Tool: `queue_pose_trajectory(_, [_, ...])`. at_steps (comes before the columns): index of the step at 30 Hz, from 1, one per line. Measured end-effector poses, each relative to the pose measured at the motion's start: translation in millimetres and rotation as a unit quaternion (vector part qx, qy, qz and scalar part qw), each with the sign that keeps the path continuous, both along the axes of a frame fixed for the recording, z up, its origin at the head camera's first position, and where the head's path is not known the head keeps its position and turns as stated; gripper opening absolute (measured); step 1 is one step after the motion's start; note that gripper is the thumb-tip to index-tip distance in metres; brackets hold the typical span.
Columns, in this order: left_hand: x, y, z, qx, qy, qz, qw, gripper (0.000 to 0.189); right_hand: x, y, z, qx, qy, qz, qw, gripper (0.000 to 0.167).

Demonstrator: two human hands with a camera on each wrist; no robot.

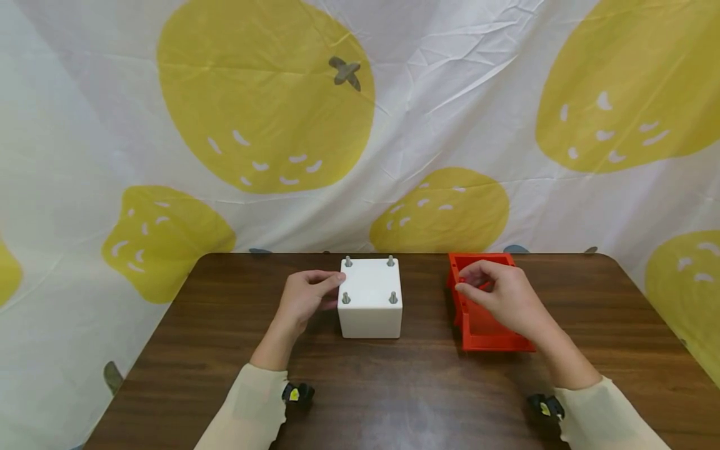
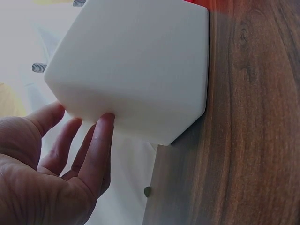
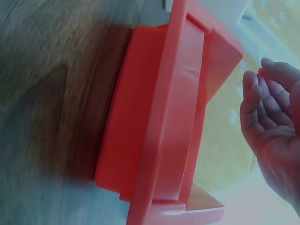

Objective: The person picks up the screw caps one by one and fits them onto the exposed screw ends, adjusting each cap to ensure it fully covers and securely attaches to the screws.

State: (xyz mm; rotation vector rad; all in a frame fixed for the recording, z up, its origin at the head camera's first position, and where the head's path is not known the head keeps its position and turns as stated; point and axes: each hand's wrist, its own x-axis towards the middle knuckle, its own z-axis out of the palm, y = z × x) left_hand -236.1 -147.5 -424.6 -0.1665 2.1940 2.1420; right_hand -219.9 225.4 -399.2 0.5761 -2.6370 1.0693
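A white block (image 1: 370, 284) stands on the table with several threaded metal studs (image 1: 393, 298) upright at its top corners. My left hand (image 1: 306, 294) is at its left side; in the left wrist view the fingertips (image 2: 107, 119) touch the block's side, the thumb near its top edge. Over the open red bin (image 1: 497, 342), my right hand (image 1: 503, 297) pinches a small red piece (image 3: 261, 72) between thumb and fingertips. Most of that piece is hidden by the fingers, so its kind cannot be made out.
The brown wooden table (image 1: 225, 375) ends at the back against a hanging cloth (image 1: 427, 125) printed with yellow fruit. The bin stands to the right of the block, with a gap of bare wood between them. Its inside is partly hidden behind my right hand.
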Motion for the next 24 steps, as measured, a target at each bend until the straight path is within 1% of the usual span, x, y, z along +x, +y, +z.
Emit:
queue_pose_trajectory(6, [-0.2, 0.0, -1.2, -0.006, 0.003, 0.002, 1.0, 0.027, -0.3, -7, 1.1, -0.007, -0.007, 0.007, 0.9999, 0.018])
queue_pose_trajectory(12, [-0.3, 0.5, -0.7, -0.001, 0.004, 0.002, 1.0, 0.027, 1.8, -17, 4.1, -0.016, -0.004, 0.013, 0.9998, 0.019])
queue_pose_trajectory(20, [0.1, 0.5, -0.3, 0.002, 0.0, 0.003, 1.0, 0.026, 2.4, -24, 5.1, -0.051, -0.01, 0.027, 0.9983, 0.023])
queue_pose_trajectory(24, [0.0, 0.5, -0.4, 0.0, 0.0, 0.003, 1.0, 0.027, 1.8, -27, 4.2, -0.067, -0.008, 0.027, 0.9974, 0.021])
